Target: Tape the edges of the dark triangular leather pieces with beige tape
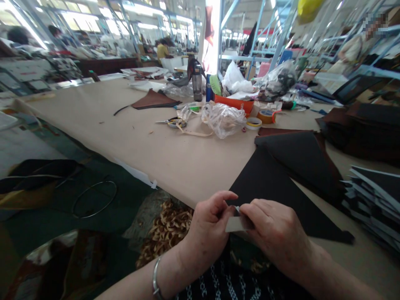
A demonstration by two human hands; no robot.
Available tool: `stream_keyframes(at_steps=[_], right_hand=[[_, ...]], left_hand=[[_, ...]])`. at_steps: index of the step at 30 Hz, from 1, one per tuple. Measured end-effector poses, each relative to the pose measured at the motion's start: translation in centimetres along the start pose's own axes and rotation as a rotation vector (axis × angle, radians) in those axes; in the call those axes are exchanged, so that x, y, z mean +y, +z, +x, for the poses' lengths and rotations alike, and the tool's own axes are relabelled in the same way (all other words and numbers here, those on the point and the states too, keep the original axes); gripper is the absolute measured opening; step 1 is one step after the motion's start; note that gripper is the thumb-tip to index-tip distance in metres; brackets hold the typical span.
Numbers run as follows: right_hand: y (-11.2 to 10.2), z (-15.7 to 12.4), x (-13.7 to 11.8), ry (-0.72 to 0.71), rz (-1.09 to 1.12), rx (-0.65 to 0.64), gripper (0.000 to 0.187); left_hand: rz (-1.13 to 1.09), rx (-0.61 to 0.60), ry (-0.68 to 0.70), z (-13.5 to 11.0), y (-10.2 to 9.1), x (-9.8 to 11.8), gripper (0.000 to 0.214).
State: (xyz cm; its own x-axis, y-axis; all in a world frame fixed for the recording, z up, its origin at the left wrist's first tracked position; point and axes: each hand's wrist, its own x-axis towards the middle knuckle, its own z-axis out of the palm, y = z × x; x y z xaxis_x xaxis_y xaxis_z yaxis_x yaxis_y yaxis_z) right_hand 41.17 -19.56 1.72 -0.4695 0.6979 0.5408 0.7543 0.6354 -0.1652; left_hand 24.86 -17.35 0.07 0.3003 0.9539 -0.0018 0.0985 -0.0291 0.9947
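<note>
My left hand [209, 227] and my right hand [275, 233] meet at the table's near edge, their fingers closed on a small pale strip [234, 224], possibly paper backing. Its upper end is hidden between my fingertips. Just beyond it lies a dark brown leather panel [275, 187], with one point running under my fingers, so I cannot tell whether the strip is attached to it. A silver bangle [155, 279] circles my left wrist.
The long table's paper covering [140, 146] holds scissors [171, 122], a crumpled plastic bag [223, 120], tape rolls [266, 116] and a brown leather piece [154, 100]. A stack of dark panels [375, 200] stands at right. Leather scraps [165, 231] lie below the near edge. A co-worker [162, 51] sits far back.
</note>
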Motion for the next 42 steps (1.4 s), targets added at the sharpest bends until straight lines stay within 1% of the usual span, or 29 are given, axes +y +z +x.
stream_keyframes(at_steps=[3, 7, 9, 13, 16, 19, 24, 29, 37, 42], right_hand=[[1.4, -0.8, -0.6, -0.007, 0.016, 0.118, 0.017], [1.9, -1.6, -0.6, -0.014, 0.064, 0.158, 0.013], [1.8, -1.9, -0.4, -0.033, 0.060, 0.149, 0.012], [1.4, -2.3, -0.1, -0.046, 0.052, 0.135, 0.010], [1.4, -2.5, -0.1, -0.051, 0.055, 0.148, 0.011], [1.5, -2.8, -0.2, -0.038, 0.057, 0.139, 0.016], [1.9, -3.1, 0.0, -0.046, 0.078, 0.100, 0.016], [2.0, -3.1, 0.1, -0.049, 0.078, 0.088, 0.016], [2.0, -2.9, 0.0, -0.083, 0.036, 0.049, 0.020], [2.1, -3.0, 0.1, -0.115, 0.037, 0.028, 0.017]], left_hand=[[-0.098, -0.011, 0.016, -0.5, 0.4, -0.8, 0.020], [-0.045, -0.036, 0.057, -0.9, 0.3, -0.7, 0.021], [-0.058, -0.067, 0.021, -1.0, 0.2, -0.2, 0.021], [-0.250, -0.115, -0.172, -0.7, -0.2, 0.9, 0.031], [-0.367, -0.151, -0.255, -0.5, -0.5, 1.2, 0.023], [-0.357, -0.149, -0.297, -0.5, -0.6, 1.2, 0.015], [-0.196, -0.166, -0.328, -0.8, -0.4, 0.7, 0.021], [-0.233, -0.155, -0.358, -0.9, -0.4, 0.4, 0.020], [-0.334, -0.119, -0.438, -0.7, -0.5, 0.9, 0.014], [-0.294, -0.126, -0.508, -0.6, -0.8, 0.1, 0.016]])
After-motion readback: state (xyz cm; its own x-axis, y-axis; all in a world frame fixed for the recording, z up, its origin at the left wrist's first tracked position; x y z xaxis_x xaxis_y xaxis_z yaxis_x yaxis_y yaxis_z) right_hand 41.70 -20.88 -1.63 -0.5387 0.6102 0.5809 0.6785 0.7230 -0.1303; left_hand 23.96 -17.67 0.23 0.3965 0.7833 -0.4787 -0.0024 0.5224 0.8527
